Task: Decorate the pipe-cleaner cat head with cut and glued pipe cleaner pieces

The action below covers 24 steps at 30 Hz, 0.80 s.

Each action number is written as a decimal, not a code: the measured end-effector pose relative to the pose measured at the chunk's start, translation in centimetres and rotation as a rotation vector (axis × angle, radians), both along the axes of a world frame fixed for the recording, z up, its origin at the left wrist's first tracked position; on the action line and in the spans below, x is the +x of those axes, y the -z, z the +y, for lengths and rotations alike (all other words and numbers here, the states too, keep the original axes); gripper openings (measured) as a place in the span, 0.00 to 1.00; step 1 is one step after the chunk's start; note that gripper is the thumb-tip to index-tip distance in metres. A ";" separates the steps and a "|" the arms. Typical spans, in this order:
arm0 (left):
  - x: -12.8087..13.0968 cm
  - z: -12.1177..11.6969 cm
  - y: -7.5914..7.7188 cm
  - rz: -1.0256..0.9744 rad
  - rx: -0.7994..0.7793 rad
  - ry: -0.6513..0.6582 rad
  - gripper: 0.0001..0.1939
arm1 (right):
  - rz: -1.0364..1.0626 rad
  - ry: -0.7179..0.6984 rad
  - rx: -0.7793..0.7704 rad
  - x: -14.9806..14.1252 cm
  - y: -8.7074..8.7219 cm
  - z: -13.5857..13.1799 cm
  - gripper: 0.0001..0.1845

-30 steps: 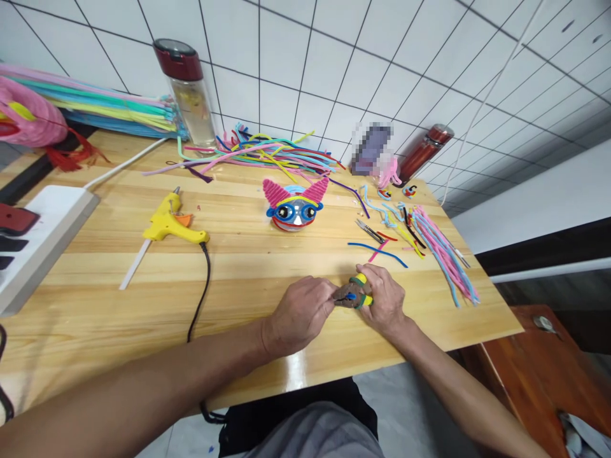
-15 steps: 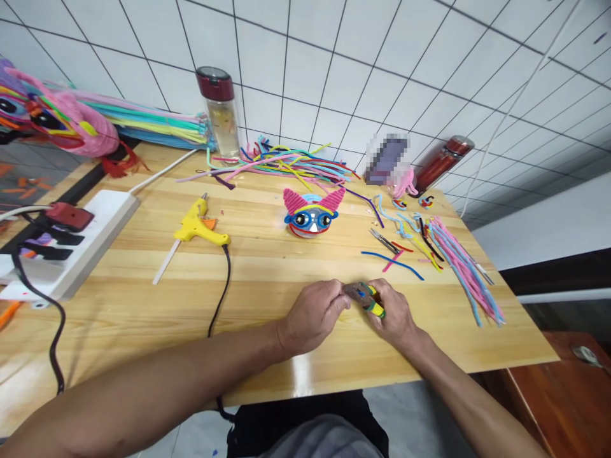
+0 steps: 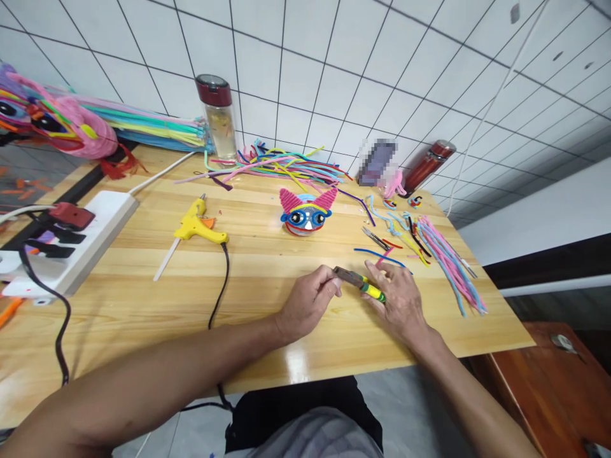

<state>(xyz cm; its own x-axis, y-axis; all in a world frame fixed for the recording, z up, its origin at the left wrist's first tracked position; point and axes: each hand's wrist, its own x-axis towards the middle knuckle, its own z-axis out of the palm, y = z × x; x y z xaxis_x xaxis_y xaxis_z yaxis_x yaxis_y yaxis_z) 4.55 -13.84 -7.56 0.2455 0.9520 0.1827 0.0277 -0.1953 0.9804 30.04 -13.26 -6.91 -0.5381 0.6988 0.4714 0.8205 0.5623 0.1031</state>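
My right hand [image 3: 403, 298] holds pliers [image 3: 360, 283] with yellow and green handles, its forefinger stretched out over them. The dark jaws point left and reach the fingertips of my left hand [image 3: 310, 299]. Those left fingers are pinched closed; what sits between them is too small or hidden to make out. Beyond the hands stands a small animal head [image 3: 306, 219] with pink pipe-cleaner ears, blue-ringed eyes and a red lower edge. A blue pipe cleaner [image 3: 379, 256] and small snips [image 3: 375, 238] lie just past my right hand.
A yellow glue gun [image 3: 198, 222] lies at left, its cord running towards me. Behind it are a white power strip [image 3: 102, 229] and a glass bottle [image 3: 219, 121]. Loose pipe cleaners [image 3: 281, 166] line the wall; a pink and blue bundle [image 3: 449, 267] lies right. A red flask [image 3: 427, 168] leans at the back.
The pliers have turned so their handles sit closer together, and my right fingers have loosened and stretched out. My left hand still pinches at the jaw tip. The view has shifted slightly.
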 end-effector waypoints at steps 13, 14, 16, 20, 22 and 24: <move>-0.1 0.6 0.1 -0.111 -0.065 -0.033 0.11 | -0.157 0.253 -0.047 3.5 -0.3 -1.2 0.23; -0.1 0.6 0.0 -0.096 -0.056 -0.037 0.10 | -0.138 0.225 -0.080 3.3 -0.6 -1.3 0.24; -0.1 0.6 -0.1 -0.056 -0.004 -0.058 0.10 | -0.039 0.131 -0.139 2.2 -1.4 -1.4 0.26; -0.1 0.7 -0.2 0.012 0.120 -0.096 0.10 | 0.306 -0.024 -0.206 -2.0 -3.6 -1.2 0.15; -0.1 0.8 -0.2 0.017 0.120 -0.096 0.09 | 0.404 -0.070 -0.241 -4.4 -4.3 -0.8 0.11; 0.0 0.8 -0.1 0.009 0.110 -0.096 0.09 | 0.442 -0.080 -0.240 -6.3 -4.6 -0.5 0.07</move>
